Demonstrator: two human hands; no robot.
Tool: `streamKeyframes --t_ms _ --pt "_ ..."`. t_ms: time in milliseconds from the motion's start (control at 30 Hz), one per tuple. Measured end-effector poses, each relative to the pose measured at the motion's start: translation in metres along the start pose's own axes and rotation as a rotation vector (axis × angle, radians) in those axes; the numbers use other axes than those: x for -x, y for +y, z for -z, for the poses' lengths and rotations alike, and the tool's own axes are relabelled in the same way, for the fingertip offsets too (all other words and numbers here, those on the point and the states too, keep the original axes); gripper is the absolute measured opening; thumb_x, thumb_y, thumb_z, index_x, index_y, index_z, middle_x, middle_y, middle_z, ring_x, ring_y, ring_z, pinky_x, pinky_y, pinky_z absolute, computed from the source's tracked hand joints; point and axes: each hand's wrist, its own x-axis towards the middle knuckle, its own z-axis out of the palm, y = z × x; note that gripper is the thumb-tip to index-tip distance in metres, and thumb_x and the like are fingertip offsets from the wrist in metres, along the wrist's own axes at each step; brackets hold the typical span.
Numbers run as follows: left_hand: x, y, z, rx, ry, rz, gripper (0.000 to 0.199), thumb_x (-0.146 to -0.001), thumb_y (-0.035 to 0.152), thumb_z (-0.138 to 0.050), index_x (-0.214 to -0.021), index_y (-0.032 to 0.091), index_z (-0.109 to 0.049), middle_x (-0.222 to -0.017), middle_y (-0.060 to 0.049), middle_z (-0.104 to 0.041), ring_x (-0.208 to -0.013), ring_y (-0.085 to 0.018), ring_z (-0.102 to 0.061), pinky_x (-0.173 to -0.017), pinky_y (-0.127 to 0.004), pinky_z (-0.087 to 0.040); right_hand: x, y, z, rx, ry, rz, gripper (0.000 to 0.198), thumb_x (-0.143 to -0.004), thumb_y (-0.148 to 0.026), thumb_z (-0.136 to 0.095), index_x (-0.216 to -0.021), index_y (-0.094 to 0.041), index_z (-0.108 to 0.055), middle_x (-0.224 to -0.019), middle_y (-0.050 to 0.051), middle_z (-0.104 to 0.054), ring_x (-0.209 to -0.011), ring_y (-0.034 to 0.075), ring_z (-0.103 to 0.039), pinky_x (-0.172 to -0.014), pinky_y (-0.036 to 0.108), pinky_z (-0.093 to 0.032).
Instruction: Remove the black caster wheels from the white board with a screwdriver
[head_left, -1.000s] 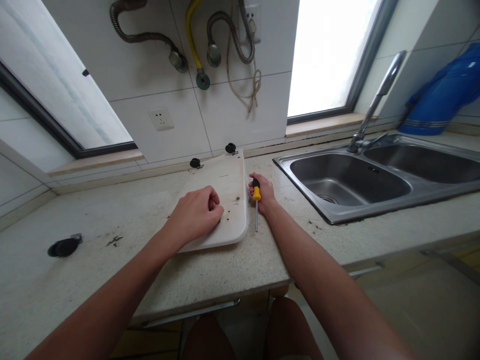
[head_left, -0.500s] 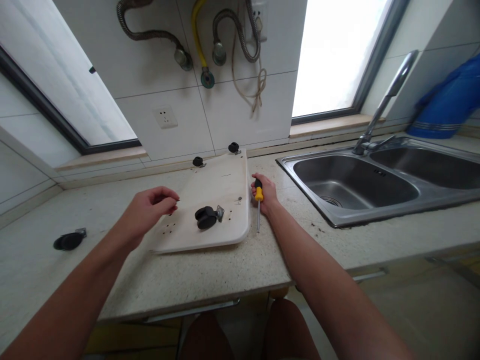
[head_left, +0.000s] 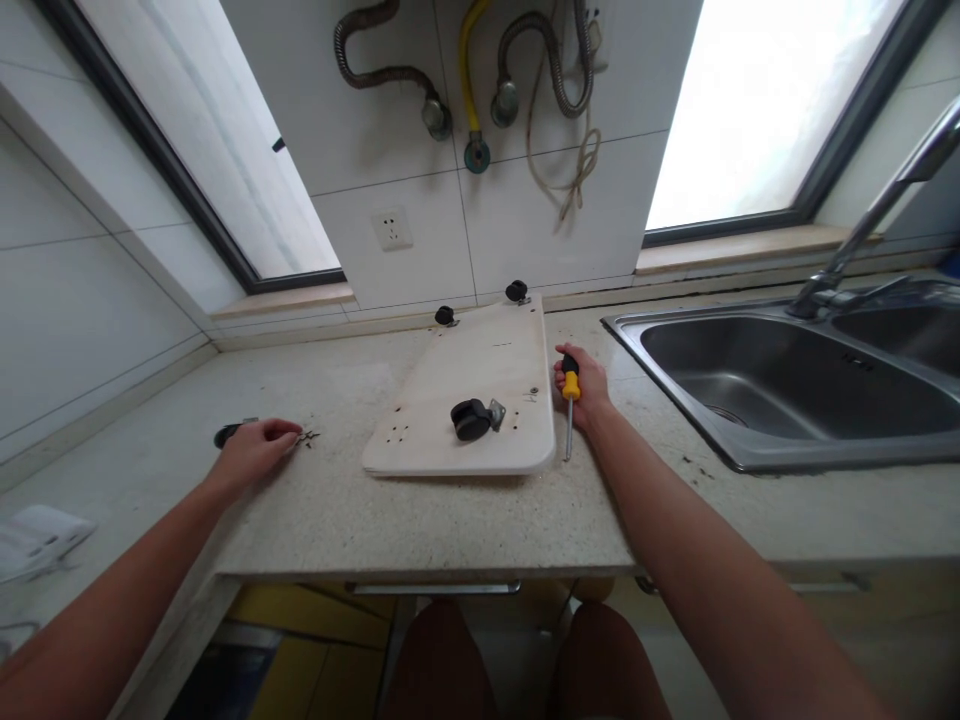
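Screwdriver (head_left: 569,400) gripped by right hand (head_left: 583,385); left hand (head_left: 255,450) covers caster (head_left: 227,435).

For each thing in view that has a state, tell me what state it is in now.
Board: flat on the counter.
Loose wheel: lying on its side on the board.
Two far wheels: at the board's far edge.
Screwdriver: held in the right hand, tip toward the person.
Wheel at left: on the counter, under the left hand.
Sink: looks dry.
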Motion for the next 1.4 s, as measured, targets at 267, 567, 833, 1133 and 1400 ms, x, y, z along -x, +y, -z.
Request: streamKeyframes --t_ms 267,567,833,1133,1400 --pt "0.002 -0.002 0.001 -0.011 0.05 -0.058 0.04 -0.068 0.058 -0.067 -0.088 0.026 -0.078 -0.099 -0.016 -0.085 -0.102 -0.044 -0.079 -0.089 -0.047 -0.059 -0.002 0.001 0.001 -0.001 -0.006 -0.003 0.034 -0.108 -0.044 -0.07 -0.124 -0.014 -0.068 -0.104 0.004 -0.069 -0.081 0.011 -0.065 -0.069 0.024 -0.06" --pt "0.061 0.09 -0.023 0.095 0.036 -0.422 0.049 -0.098 0.06 -0.063 -0.131 0.027 -0.075 -0.13 -0.01 -0.079 -0.107 -0.03 -0.076 -0.076 -0.033 -0.06 -0.002 0.002 0.002 -0.002 -0.008 -0.007 0.034 -0.108 -0.044 -0.07 -0.123 -0.014 -0.069 -0.105 0.004 -0.07 -0.083 0.011 -0.066 -0.071 0.026 -0.061" --pt "0.107 0.204 -0.066 0.252 -0.212 -0.954 0.053 -0.104 0.044 -0.074 -0.153 0.03 -0.06 -0.15 -0.011 -0.069 -0.138 -0.029 -0.065 -0.121 -0.047 -0.052 0.001 0.001 0.0 0.018 0.008 0.009 0.033 -0.108 -0.044 -0.069 -0.122 -0.014 -0.068 -0.102 0.003 -0.069 -0.078 0.01 -0.064 -0.067 0.023 -0.058" --pt "0.067 0.207 -0.093 0.626 -0.574 -0.839 0.043 -0.1 0.041 -0.082 -0.138 0.027 -0.067 -0.131 -0.01 -0.081 -0.123 -0.025 -0.077 -0.115 -0.042 -0.059 -0.001 0.002 0.002 0.037 -0.005 0.01 0.032 -0.108 -0.044 -0.069 -0.12 -0.014 -0.068 -0.097 0.002 -0.067 -0.073 0.008 -0.061 -0.063 0.021 -0.055" --pt "0.061 0.209 -0.108 0.823 -0.681 -0.719 0.055 -0.095 0.044 -0.09 -0.141 0.024 -0.066 -0.126 -0.012 -0.081 -0.12 -0.027 -0.078 -0.115 -0.046 -0.063 -0.005 0.004 0.007 0.038 -0.038 0.024 0.031 -0.109 -0.044 -0.068 -0.119 -0.014 -0.067 -0.09 -0.001 -0.063 -0.065 0.006 -0.053 -0.055 0.017 -0.047"
